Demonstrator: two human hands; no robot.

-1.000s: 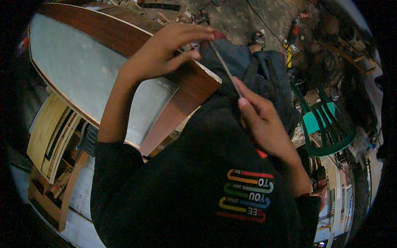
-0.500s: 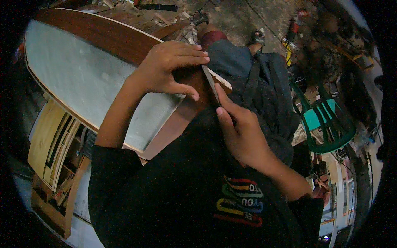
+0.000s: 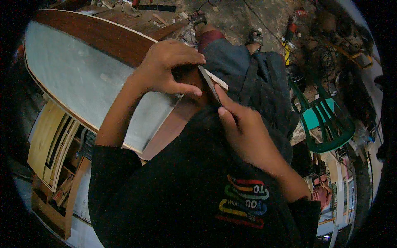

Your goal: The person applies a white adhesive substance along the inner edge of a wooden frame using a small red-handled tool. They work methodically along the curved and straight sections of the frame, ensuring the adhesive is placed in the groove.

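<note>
My right hand (image 3: 244, 128) is closed around the near end of a flat, narrow grey metal bar, file-like in shape (image 3: 210, 86). My left hand (image 3: 169, 70) arches over the bar's far end, fingers stretched and fingertips at its tip, thumb spread apart. The bar lies along the edge of a large curved wooden panel (image 3: 95, 35), dark brown with a pale rim and a greyish-white inset (image 3: 82, 74). A whitish strip of that edge (image 3: 218, 82) shows beside the bar. My left palm hides part of the panel's corner.
A green plastic chair (image 3: 331, 142) stands at the right. Light wooden frames (image 3: 47, 144) and an open wooden box (image 3: 68, 202) are at the lower left. Scraps, cables and a red tool (image 3: 292, 31) litter the floor (image 3: 231, 18). Dark-clothed legs (image 3: 229, 56) are beyond the bar.
Both hands and the bar have shifted very slightly to the left. The grip of my right hand is unchanged, and the panel stays almost in place.
</note>
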